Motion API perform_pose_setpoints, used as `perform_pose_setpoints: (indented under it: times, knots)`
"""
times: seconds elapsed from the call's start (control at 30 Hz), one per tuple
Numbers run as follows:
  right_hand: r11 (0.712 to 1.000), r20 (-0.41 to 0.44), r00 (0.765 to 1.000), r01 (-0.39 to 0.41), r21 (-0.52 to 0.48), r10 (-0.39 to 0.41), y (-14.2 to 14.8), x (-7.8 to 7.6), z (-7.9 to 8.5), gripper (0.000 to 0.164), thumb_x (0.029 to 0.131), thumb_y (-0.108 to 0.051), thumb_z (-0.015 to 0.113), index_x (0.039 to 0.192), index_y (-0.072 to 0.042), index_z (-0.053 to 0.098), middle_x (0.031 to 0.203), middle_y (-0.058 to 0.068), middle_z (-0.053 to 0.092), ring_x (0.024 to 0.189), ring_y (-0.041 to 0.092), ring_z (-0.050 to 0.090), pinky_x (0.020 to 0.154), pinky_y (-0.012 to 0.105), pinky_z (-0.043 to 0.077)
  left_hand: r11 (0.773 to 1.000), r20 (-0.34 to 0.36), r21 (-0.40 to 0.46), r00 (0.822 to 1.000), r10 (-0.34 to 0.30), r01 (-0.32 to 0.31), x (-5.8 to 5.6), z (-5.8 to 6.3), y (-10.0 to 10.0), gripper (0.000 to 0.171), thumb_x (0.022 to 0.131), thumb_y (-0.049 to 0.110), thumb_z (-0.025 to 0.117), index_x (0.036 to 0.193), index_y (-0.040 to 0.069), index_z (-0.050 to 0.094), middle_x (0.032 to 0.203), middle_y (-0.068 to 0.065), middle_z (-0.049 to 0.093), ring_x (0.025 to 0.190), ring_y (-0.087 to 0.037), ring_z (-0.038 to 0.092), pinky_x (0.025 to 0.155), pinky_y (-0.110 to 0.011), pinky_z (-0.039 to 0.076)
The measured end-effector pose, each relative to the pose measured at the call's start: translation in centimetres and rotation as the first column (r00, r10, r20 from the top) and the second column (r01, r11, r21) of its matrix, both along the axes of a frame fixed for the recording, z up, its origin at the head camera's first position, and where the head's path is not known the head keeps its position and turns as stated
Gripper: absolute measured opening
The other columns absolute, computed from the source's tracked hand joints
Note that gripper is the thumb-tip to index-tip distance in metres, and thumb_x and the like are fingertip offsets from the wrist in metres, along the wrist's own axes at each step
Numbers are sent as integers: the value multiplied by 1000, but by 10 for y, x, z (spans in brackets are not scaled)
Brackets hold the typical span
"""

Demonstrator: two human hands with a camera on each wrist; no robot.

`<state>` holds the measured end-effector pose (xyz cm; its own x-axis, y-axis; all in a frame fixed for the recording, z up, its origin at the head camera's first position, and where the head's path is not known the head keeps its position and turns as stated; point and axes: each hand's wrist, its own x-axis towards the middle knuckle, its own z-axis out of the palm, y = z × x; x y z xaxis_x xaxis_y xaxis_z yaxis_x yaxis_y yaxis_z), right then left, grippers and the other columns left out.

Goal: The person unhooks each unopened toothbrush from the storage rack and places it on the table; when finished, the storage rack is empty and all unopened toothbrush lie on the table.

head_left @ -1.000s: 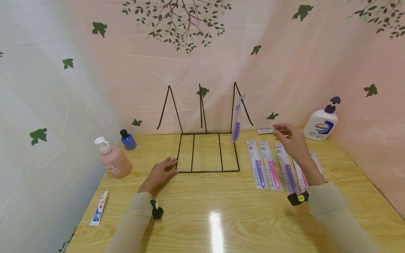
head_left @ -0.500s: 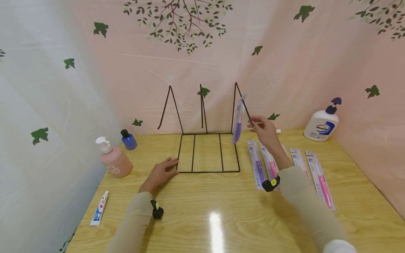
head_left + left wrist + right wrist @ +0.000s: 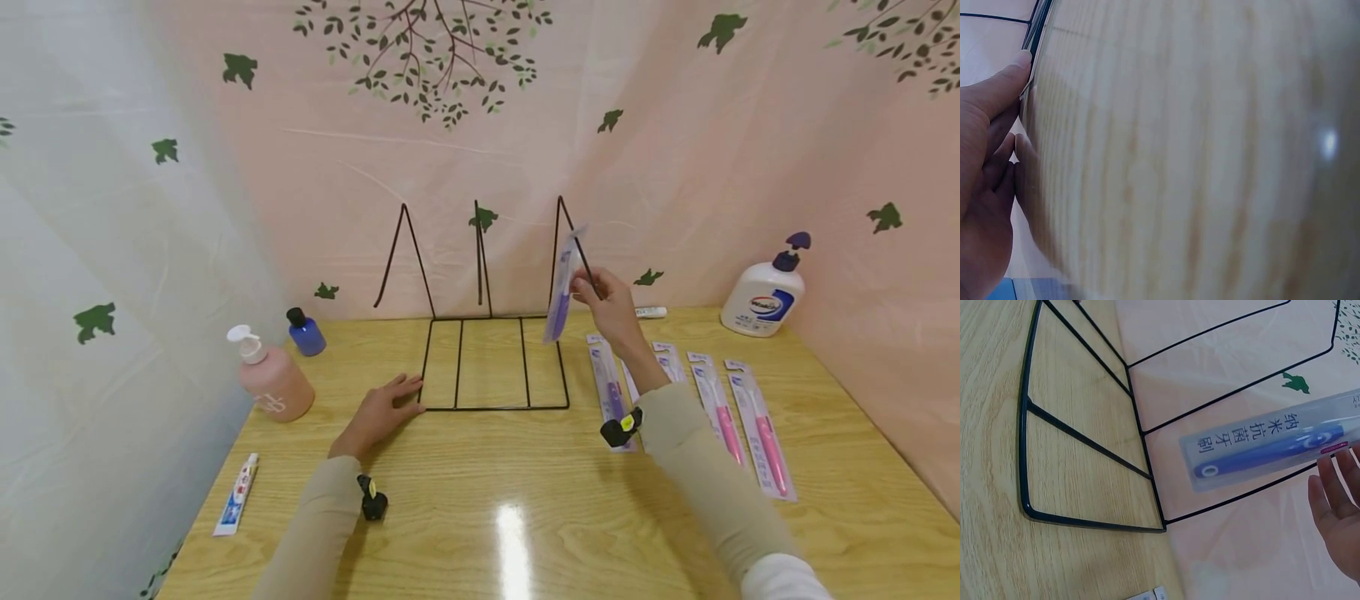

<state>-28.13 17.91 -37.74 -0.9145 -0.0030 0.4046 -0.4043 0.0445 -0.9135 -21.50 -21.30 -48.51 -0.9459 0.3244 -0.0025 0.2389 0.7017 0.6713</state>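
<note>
A black wire rack (image 3: 495, 408) with upright prongs stands on the table. A purple toothbrush (image 3: 560, 308) in clear packaging hangs tilted from its right prong. My right hand (image 3: 611, 308) is at that prong, its fingertips touching the package's side. In the right wrist view, the fingers (image 3: 1335, 481) look fairly straight beside the packaged toothbrush (image 3: 1266, 450); the thumb is hidden. At the rack's front left corner rests my left hand (image 3: 382, 417), fingers relaxed. The left wrist view has the thumb of the left hand (image 3: 985, 144) touching the wire.
Several packaged toothbrushes (image 3: 761, 433) lie right of the rack, some partly behind my right arm. A small white tube-like item (image 3: 650, 312) lies behind them. White pump bottle (image 3: 763, 296) stands back right; pink pump bottle (image 3: 276, 383), blue bottle (image 3: 306, 333) and toothpaste tube (image 3: 236, 496) are left.
My right hand has moved left from the small white item to the hanging toothbrush, whose lower end has shifted slightly left. My left hand has stayed at the rack's corner.
</note>
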Motion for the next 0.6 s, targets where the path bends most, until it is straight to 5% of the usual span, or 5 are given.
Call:
perform_pose_setpoints:
  times: [0.4, 0.6]
  knots:
    - [994, 0, 998, -65, -86, 65, -1, 9, -3, 23, 95, -7, 58, 103, 14, 53, 86, 0, 63, 81, 10, 65, 80, 25, 56, 1000, 6, -7, 1000, 2, -2, -1, 0, 1, 56, 90, 31, 66, 140, 11, 50, 151, -4, 40, 145, -30, 25, 114, -55, 25]
    - [996, 7, 999, -41, -83, 42, -1, 13, -4, 14, 96, -6, 56, 106, 4, 57, 90, -1, 60, 79, 8, 63, 73, 23, 57, 1000, -6, -13, 1000, 3, -3, 0, -1, 0, 56, 91, 32, 65, 140, 11, 50, 151, -4, 40, 144, -30, 26, 113, -56, 24]
